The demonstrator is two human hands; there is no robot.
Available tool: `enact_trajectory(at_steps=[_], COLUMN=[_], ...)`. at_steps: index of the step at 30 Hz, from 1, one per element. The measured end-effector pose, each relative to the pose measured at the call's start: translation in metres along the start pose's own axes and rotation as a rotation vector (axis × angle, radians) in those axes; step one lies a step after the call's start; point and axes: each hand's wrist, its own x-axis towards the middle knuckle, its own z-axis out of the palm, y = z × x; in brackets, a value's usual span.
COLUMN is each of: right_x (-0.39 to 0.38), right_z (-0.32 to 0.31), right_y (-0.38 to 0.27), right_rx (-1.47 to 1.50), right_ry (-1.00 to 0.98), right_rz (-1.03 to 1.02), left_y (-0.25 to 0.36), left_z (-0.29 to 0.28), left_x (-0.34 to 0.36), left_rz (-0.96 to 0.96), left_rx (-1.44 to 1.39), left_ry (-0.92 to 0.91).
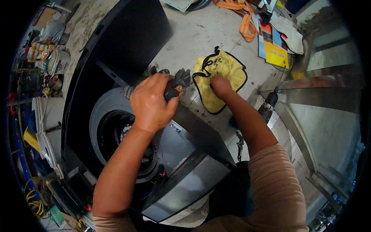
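My left hand (152,101) is curled around a dark object (171,92) with a small orange-red spot, above the rim of a blower housing. I cannot make out its kind. Crumpled dark grey gloves (183,77) or rags lie just beyond these fingers. Over on the right, a yellow drawstring bag (236,68) with black edging lies spread on the floor. My right hand (220,86) is down in its opening, with the fingers closed. What they pinch, if anything, is hidden. The round grey blower housing (99,127) sits inside a large black metal casing (127,27), below my left forearm.
A dark cordless tool (267,107) stands right of my right forearm, near a metal frame (317,92). Orange webbing straps (247,23) and a yellow booklet (276,55) lie at the far right. Cluttered parts and cables line the left side, by a white container (49,112).
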Motion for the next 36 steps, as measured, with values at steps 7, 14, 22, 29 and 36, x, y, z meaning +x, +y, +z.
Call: enact_trajectory(at_steps=[7,14,22,29,36], right_x=[0.007,0.008,0.004,-0.019,0.008], right_z=[-0.03,-0.03,-0.042,-0.013,-0.037], right_y=[0.007,0.022,-0.004,-0.014,-0.003], right_rx=[0.423,0.204,-0.086,-0.191,0.17], right_ry=[-0.239,-0.283,-0.812,-0.688,-0.542], right_rz=[-0.023,0.122,-0.33,-0.334,-0.238], left_y=[-0.002,0.0,-0.004,-0.001,-0.002], left_z=[0.0,0.001,0.004,0.003,0.001], left_x=[-0.002,0.0,-0.003,0.0,-0.001], left_rz=[-0.008,0.01,0.013,0.001,-0.019], left_rx=[0.002,-0.007,0.018,0.007,0.014], left_ry=[0.0,0.006,0.035,0.016,0.001])
